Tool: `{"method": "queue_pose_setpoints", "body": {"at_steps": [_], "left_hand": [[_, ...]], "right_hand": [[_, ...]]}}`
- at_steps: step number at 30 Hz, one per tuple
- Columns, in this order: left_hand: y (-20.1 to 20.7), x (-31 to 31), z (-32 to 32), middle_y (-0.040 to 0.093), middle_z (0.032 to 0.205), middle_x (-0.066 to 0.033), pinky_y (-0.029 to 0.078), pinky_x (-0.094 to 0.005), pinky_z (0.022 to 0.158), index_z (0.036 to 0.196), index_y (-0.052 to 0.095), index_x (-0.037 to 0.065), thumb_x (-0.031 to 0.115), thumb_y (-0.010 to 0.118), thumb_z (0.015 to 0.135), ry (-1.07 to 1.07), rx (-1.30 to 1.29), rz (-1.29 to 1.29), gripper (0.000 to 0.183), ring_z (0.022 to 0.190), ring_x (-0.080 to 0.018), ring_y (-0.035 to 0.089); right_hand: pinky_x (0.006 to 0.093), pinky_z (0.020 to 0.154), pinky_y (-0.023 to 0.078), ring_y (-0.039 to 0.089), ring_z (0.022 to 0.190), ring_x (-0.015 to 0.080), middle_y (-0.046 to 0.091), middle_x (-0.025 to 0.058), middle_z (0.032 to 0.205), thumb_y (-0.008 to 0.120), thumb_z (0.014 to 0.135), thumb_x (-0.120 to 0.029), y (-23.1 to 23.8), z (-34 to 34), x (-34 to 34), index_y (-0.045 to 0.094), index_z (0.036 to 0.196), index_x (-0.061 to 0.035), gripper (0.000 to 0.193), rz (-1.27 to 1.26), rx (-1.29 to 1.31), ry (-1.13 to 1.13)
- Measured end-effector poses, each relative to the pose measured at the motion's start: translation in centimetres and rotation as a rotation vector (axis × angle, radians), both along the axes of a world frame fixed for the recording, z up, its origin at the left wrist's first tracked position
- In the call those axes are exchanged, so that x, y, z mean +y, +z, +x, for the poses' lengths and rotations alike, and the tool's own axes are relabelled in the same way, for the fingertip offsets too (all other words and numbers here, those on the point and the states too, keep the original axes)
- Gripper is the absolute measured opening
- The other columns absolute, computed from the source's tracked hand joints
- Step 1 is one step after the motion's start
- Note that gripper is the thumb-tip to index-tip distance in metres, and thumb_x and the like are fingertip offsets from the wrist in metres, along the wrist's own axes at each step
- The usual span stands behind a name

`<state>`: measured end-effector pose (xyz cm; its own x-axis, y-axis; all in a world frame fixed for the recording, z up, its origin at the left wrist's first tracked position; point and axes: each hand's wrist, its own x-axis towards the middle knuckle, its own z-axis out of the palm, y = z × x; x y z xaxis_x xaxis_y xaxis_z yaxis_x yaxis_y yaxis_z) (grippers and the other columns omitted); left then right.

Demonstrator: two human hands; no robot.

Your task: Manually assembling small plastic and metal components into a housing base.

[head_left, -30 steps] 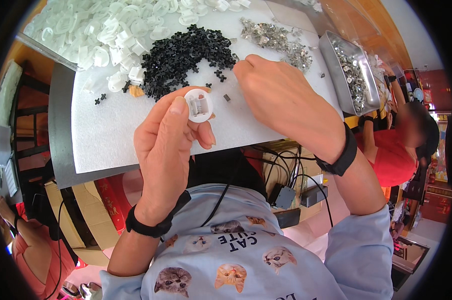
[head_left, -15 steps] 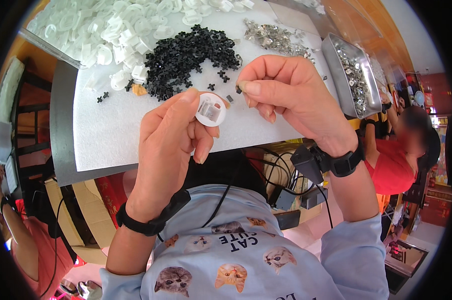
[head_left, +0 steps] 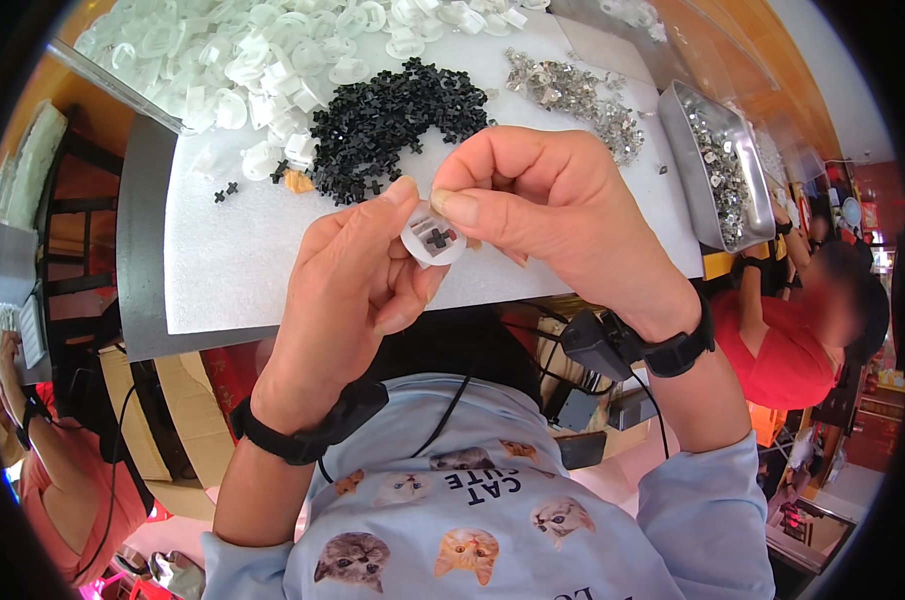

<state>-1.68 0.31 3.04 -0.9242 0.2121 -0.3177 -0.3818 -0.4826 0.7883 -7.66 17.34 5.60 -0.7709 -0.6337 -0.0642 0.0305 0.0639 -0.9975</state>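
A white cap point(head_left: 434, 236) with a black cross point(head_left: 438, 238) in it sits above the table's point(head_left: 222, 270) near edge; the left hand point(head_left: 357, 290) pinches it, the right hand point(head_left: 557, 215) presses its thumb on it; black crosses point(head_left: 392, 120), white caps point(head_left: 242, 50) and a metal tray point(head_left: 717, 165) lie beyond.

On the white mat point(head_left: 222, 270) in front of me lies a heap of black crosses point(head_left: 392, 120); behind it a pile of white caps point(head_left: 242, 50); to my right, shiny metal bits point(head_left: 572, 95) beside a metal tray point(head_left: 684, 160) holding more; a person in red point(head_left: 802, 340) sits further right.
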Motion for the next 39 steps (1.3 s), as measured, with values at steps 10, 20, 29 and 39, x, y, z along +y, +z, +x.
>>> {"method": "queue_pose_setpoints", "body": {"at_steps": [10, 20, 29, 39], "left_hand": [[-0.7, 0.5, -0.1, 0.052, 0.057, -0.0051, 0.022, -0.0204, 0.037, 0.075, 0.058, 0.001, 0.033, 0.051, 0.095, 0.081, 0.016, -0.028, 0.038, 0.040, -0.0039, 0.034], [0.6, 2.3, 0.5, 0.058, 0.072, -0.0039, 0.035, -0.0198, 0.045, 0.094, 0.063, -0.002, 0.027, 0.053, 0.096, 0.210, 0.166, -0.277, 0.030, 0.051, -0.0051, 0.048], [1.3, 3.4, -0.8, 0.055, 0.084, -0.0078, 0.044, -0.0246, 0.055, 0.108, 0.062, 0.001, 0.010, 0.065, 0.087, 0.187, 0.676, -1.044, 0.023, 0.061, -0.0120, 0.055], [0.8, 2.3, -1.4, 0.063, 0.086, -0.0047, 0.044, -0.0214, 0.055, 0.109, 0.063, -0.001, 0.017, 0.060, 0.092, 0.217, 0.275, -0.465, 0.025, 0.062, -0.0079, 0.055]], "right_hand": [[0.0266, 0.057, 0.040, 0.051, 0.066, 0.0143, 0.051, 0.0047, 0.077, 0.061, 0.081, 0.002, 0.0, 0.2, 0.6, 0.059, 0.089, -0.0020, 0.009, 0.272, 0.777, 0.064], [0.0329, 0.054, 0.047, 0.060, 0.064, 0.0187, 0.059, 0.0102, 0.076, 0.055, 0.089, -0.011, 0.2, 0.3, 2.1, 0.057, 0.088, -0.0004, 0.011, 0.369, 0.226, -0.059], [0.0283, 0.068, 0.055, 0.065, 0.078, 0.0190, 0.064, 0.0119, 0.088, 0.043, 0.098, -0.031, -1.7, -0.4, 1.9, 0.057, 0.093, 0.0054, 0.039, -0.117, -0.314, -0.073], [0.0300, 0.074, 0.054, 0.065, 0.083, 0.0196, 0.063, 0.0147, 0.095, 0.048, 0.095, -0.022, -2.2, -1.3, 3.1, 0.058, 0.099, 0.0068, 0.031, -0.091, -0.307, -0.122]]}}
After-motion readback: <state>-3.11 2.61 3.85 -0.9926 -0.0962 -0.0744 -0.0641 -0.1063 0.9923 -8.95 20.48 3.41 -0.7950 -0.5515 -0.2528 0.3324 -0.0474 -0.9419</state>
